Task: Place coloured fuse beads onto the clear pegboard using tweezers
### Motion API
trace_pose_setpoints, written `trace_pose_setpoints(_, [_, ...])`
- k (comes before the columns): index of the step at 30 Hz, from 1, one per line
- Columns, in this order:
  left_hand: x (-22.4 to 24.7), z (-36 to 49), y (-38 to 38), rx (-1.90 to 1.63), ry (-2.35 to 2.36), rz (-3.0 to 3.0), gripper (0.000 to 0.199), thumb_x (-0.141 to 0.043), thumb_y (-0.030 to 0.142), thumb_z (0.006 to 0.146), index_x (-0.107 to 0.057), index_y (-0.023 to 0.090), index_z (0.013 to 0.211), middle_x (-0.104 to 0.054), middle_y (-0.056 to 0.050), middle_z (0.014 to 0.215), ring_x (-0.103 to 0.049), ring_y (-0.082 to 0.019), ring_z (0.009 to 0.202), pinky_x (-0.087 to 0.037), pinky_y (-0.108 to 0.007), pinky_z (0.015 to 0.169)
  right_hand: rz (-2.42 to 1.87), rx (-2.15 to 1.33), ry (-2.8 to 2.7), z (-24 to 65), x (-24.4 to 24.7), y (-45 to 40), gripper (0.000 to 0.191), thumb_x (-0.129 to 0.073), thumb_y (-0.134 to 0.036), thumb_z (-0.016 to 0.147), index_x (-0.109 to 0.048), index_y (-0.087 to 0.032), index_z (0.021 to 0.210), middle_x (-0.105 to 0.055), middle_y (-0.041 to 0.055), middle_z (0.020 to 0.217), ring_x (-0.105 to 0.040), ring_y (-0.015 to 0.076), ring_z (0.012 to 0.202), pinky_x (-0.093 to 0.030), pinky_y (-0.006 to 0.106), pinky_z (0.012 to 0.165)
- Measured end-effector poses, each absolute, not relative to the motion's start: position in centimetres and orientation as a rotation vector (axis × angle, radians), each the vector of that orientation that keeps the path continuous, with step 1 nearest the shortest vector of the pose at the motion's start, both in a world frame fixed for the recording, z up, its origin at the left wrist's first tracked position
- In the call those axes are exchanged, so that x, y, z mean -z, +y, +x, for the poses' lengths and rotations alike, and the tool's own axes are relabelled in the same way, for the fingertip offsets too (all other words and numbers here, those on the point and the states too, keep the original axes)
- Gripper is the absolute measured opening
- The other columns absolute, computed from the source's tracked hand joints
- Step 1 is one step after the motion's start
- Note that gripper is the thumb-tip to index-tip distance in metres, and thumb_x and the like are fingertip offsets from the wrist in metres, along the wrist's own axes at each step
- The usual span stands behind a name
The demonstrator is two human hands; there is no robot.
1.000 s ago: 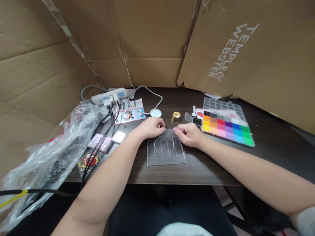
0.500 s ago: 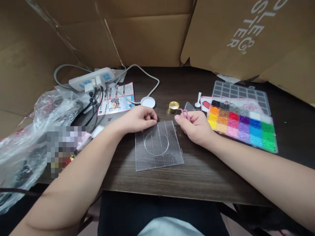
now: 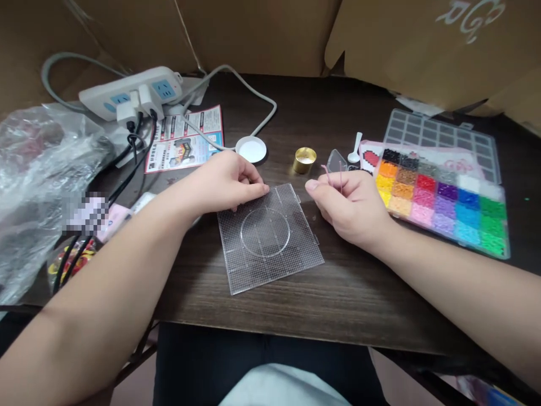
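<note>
A clear square pegboard point(image 3: 270, 239) with a circle outline lies on the dark table. My left hand point(image 3: 230, 183) has its fingers closed at the board's top edge, thumb and fingertips on its rim. My right hand point(image 3: 349, 206) is closed around pink tweezers point(image 3: 340, 176), whose tips point up and left. Just beyond it stands a small gold tin point(image 3: 304, 160) with something pale inside. To the right, a compartment box point(image 3: 443, 203) holds beads sorted by colour.
A power strip point(image 3: 131, 93) with plugs and cables stands at the back left beside a printed leaflet point(image 3: 186, 141). Near the tin are a white round disc point(image 3: 251, 149) and a white scoop point(image 3: 355, 149). Crumpled plastic point(image 3: 38, 169) lies left; cardboard point(image 3: 262, 34) stands behind.
The view has tilted down and come closer. The pegboard has turned slightly anticlockwise under my left hand. The tweezers in my right hand have swung away from the gold tin and now point more upward.
</note>
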State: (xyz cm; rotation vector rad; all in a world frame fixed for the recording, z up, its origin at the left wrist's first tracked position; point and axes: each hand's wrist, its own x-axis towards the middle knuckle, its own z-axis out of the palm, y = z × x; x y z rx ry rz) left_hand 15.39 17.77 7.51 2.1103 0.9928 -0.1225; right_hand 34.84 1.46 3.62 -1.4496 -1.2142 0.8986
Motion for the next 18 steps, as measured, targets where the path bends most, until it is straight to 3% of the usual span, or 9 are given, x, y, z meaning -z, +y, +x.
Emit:
trace_pose_setpoints(3, [-7.7,15.7,17.4,0.137,1.063,2.138,0.019,-0.082,0.037,0.095,-0.083,0.019,0.092,-0.067,0.001,0.060,-0.059,-0.012,0.046,-0.041,-0.026,0.051,-1.483,-0.923,-1.245,34.9,-3.8,1.7,0.059,-0.079,-0.042,0.099,-0.040,-0.025,0.058,-0.037,-0.0033,0.053,-0.028,0.0091,0.050,-0.021,0.032,0.049])
trace_pose_setpoints(7, [-8.4,15.4,17.6,0.193,1.079,2.077,0.012,-0.079,0.026,0.093,-0.079,0.021,0.104,-0.057,0.007,0.054,-0.059,-0.013,0.045,-0.040,-0.026,0.051,-1.480,-0.897,-1.271,35.0,-3.7,2.0,0.055,-0.080,-0.041,0.098,-0.041,-0.025,0.062,-0.036,-0.0052,0.055,-0.026,0.0087,0.052,-0.024,0.031,0.049])
trace_pose_setpoints(14, [-8.4,15.0,17.7,0.130,0.985,2.066,0.028,-0.068,0.006,0.083,-0.076,0.021,0.105,-0.050,0.009,0.053,-0.047,-0.010,0.046,-0.036,-0.025,0.054,-1.416,-0.920,-1.378,35.1,-3.7,1.7,0.053,-0.076,-0.037,0.100,-0.042,-0.025,0.062,-0.035,-0.0057,0.056,-0.026,0.0084,0.053,-0.020,0.031,0.050])
trace_pose_setpoints(18, [-7.9,15.5,17.2,0.032,1.020,2.118,0.007,-0.073,0.017,0.088,-0.077,0.019,0.093,-0.050,0.007,0.053,-0.041,-0.008,0.047,-0.031,-0.026,0.054,-1.403,-0.900,-1.405,35.0,-3.6,1.7,0.055,-0.077,-0.036,0.101,-0.040,-0.024,0.062,-0.035,-0.0055,0.056,-0.026,0.0088,0.054,-0.021,0.031,0.052])
